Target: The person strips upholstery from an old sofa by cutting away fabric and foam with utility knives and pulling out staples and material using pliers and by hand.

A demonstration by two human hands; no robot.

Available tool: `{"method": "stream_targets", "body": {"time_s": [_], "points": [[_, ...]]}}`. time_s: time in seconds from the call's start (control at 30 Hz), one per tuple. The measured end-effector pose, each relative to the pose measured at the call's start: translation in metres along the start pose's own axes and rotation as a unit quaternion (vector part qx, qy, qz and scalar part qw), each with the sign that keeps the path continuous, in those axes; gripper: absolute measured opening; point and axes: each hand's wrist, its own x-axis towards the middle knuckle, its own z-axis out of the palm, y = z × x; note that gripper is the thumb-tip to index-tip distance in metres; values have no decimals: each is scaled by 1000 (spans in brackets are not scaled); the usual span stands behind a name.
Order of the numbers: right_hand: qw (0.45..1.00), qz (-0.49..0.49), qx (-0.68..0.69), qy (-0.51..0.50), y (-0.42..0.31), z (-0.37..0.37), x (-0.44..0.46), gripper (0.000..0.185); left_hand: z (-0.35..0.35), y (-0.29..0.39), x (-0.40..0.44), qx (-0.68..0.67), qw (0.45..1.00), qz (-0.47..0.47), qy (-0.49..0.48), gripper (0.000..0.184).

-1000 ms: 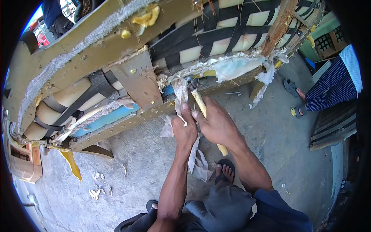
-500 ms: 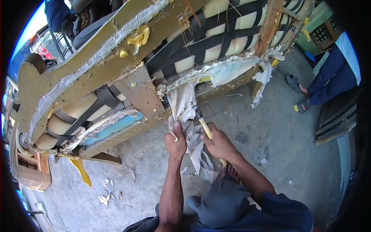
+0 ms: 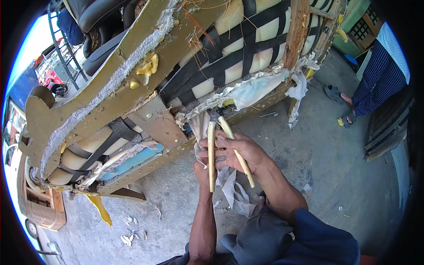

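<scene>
While the left hand (image 3: 202, 174), partly hidden, looked clamped on the cloth strip (image 3: 201, 126) at the lower rail (image 3: 168, 156), the right hand (image 3: 251, 154) held two splayed pale handles (image 3: 211, 159), so steady tension close to the rail seemed best

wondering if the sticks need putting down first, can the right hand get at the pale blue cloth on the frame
Probably yes: the right hand looks close below the pale blue cloth, and nothing shows covering the cloth's front. The pale stick across that hand may hamper a grip.
</scene>
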Motion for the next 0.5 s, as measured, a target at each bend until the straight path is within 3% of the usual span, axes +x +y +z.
{"method": "stream_targets", "body": {"time_s": [0.1,0.13,0.17,0.23,0.27,0.33,0.4,0.43,0.5], "points": [[996,-34,82,-4,1,19,-1,49,4,-30,7,27,999,30,28,26],[996,-44,66,41,-2,30,-4,43,5,-36,4,14,999,33,27,29],[996,-44,68,43,-1,23,-4,43,8,-10,3,14,999,26,41,37],[993,-18,109,-27,-1,-1,-11,37,8,5,5,-60,995,-71,34,49],[995,-27,-22,97,-1,15,-32,26,0,14,6,38,997,-65,-5,54],[952,-7,-272,139,6,-18,-67,18,-1,14,-4,37,997,-69,-3,54],[949,88,-235,193,34,-47,-131,25,-7,3,9,34,999,-14,13,55],[922,108,-278,248,53,-71,-153,25,-4,6,18,17,999,-13,29,55],[886,149,-303,317,62,-97,-188,24,-16,18,14,-9,992,-118,-50,57]]}}
